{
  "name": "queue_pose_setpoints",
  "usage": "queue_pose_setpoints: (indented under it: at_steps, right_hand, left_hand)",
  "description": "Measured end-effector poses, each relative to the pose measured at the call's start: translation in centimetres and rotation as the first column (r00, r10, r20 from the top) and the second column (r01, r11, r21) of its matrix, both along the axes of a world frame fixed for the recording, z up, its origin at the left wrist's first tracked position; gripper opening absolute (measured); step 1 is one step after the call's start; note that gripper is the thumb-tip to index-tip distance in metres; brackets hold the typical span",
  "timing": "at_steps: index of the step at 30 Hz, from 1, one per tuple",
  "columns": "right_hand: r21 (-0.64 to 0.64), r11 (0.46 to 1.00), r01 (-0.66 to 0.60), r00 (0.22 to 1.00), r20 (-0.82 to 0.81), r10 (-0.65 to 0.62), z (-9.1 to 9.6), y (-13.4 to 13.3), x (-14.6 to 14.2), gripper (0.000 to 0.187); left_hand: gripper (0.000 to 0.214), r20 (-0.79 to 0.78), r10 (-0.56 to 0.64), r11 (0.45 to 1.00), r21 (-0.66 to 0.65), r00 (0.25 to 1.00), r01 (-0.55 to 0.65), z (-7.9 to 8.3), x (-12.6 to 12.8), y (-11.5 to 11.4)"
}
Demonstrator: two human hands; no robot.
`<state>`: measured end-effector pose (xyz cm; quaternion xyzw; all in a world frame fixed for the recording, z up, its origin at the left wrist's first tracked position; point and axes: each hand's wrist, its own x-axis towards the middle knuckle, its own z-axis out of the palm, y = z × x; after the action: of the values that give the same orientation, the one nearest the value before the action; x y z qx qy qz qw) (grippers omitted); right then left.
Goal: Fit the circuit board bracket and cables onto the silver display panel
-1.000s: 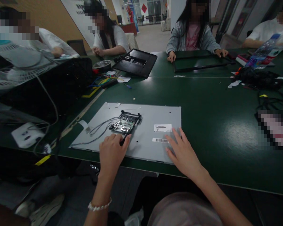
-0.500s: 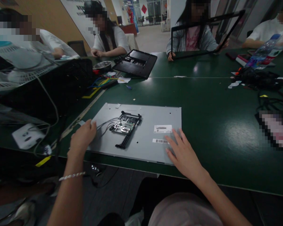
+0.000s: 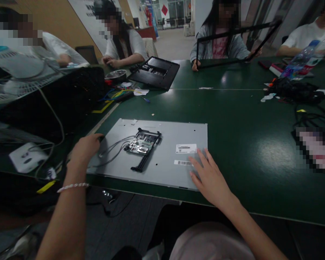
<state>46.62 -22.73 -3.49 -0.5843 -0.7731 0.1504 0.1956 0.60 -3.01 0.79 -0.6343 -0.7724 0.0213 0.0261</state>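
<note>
A grey metal display panel (image 3: 173, 137) lies flat on the green table, printed labels (image 3: 186, 148) on its right part. On it rests a circuit board in a black bracket (image 3: 142, 146), tilted to the panel's edges. Thin grey cables (image 3: 112, 155) loop from the board toward the panel's left edge. My left hand (image 3: 85, 148) is just off that edge, fingers closed, a small dark thing at the fingertips that I cannot make out. My right hand (image 3: 209, 175) rests spread on the panel's right side, touching it beside the labels.
Across the table, a person holds a black frame (image 3: 238, 30). A black casing (image 3: 157, 72) lies at the back, with tape (image 3: 116, 75) and coloured wires nearby. Plastic bottles (image 3: 303, 61) and a black bundle (image 3: 295, 90) are at right. A white device (image 3: 28, 157) sits left.
My left hand has moved left off the panel, with a small dark thing now showing at its fingertips. More of the cables is visible. My right hand has stayed on the panel.
</note>
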Motion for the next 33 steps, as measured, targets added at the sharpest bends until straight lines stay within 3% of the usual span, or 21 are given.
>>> queue_pose_setpoints:
  at_steps: [5,10,15,22,28,33]
  right_hand:
    - [0.007,1.000,-0.001,1.000,0.001,0.001,-0.1,-0.1,0.0,0.047]
    - [0.010,1.000,-0.009,1.000,0.002,0.009,-0.3,-0.2,0.1,0.048]
    - [0.002,1.000,-0.012,1.000,0.010,0.012,-0.1,-0.5,0.4,0.048]
    - [0.002,1.000,-0.016,1.000,0.009,0.016,0.0,-0.4,0.8,0.048]
    - [0.011,1.000,-0.010,1.000,0.006,0.010,0.0,-0.4,0.8,0.048]
    - [0.012,1.000,-0.007,1.000,-0.001,0.007,-0.1,-0.6,0.7,0.048]
  left_hand:
    - [0.044,-0.025,-0.181,0.982,0.054,0.983,0.182,0.4,3.1,1.5]
    - [0.042,-0.087,-0.504,0.862,0.002,0.859,0.506,0.3,8.3,3.4]
    - [0.021,-0.141,-0.550,0.833,-0.018,0.823,0.553,0.6,11.3,4.9]
    - [0.020,-0.281,-0.480,0.866,-0.001,0.831,0.500,1.4,11.3,5.0]
    - [0.026,-0.380,-0.272,0.942,0.081,0.884,0.324,2.4,8.2,3.0]
    - [0.027,-0.369,-0.140,0.978,0.096,0.919,0.187,1.8,5.2,1.5]
